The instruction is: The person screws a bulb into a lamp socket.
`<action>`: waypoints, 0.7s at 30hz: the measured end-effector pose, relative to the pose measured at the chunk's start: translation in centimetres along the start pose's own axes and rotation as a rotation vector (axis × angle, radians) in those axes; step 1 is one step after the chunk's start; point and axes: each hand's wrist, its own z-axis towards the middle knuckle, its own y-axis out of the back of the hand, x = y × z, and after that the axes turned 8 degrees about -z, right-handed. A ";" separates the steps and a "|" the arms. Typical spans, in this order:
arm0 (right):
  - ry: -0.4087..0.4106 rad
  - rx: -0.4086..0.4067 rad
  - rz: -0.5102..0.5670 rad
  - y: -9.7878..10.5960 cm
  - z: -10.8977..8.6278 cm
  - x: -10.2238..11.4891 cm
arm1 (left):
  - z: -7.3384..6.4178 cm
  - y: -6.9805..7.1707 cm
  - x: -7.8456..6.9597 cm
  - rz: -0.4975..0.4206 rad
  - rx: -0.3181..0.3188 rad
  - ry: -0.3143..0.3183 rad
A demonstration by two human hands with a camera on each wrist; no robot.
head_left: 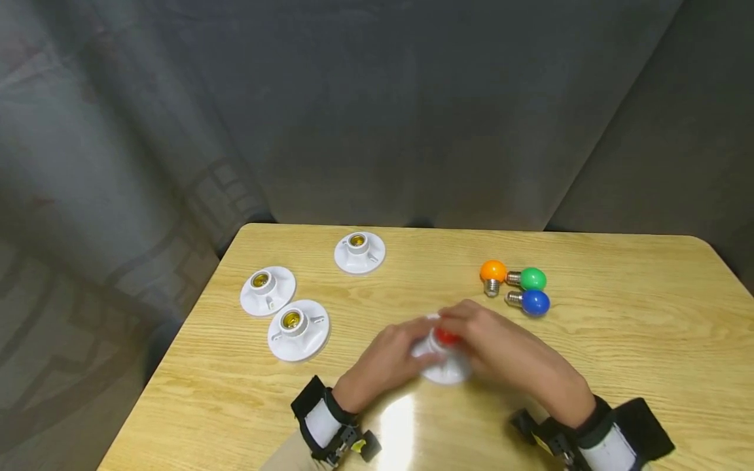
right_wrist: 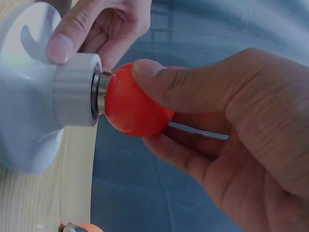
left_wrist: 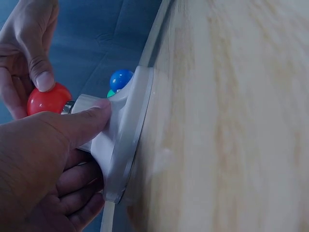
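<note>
Both hands meet close together, fingers curled: the left hand grips from the side, the right hand pinches with thumb and fingertips.

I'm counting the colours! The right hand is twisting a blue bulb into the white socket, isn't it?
Not quite: the bulb in the right hand is red, as the right wrist view shows. It does sit in the white socket, which the left hand holds. The blue bulb lies on the table.

Wooden table — grey curtain (creased)
</note>
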 end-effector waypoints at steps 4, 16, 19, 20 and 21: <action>0.005 -0.028 -0.042 -0.3 0.1 0.0 | 0.0 0.0 0.0 0.001 0.006 0.015; 0.010 -0.087 -0.102 -1.0 0.4 0.0 | 0.0 -0.1 0.0 0.026 -0.007 0.006; -0.005 -0.095 -0.107 -1.1 0.5 0.0 | 0.0 -0.1 -0.1 0.025 -0.013 -0.006; -0.008 -0.099 -0.111 -1.1 0.5 0.1 | 0.0 -0.1 -0.1 0.026 -0.016 -0.010; -0.010 -0.102 -0.115 -1.2 0.5 0.1 | 0.0 0.0 -0.1 0.025 -0.016 -0.013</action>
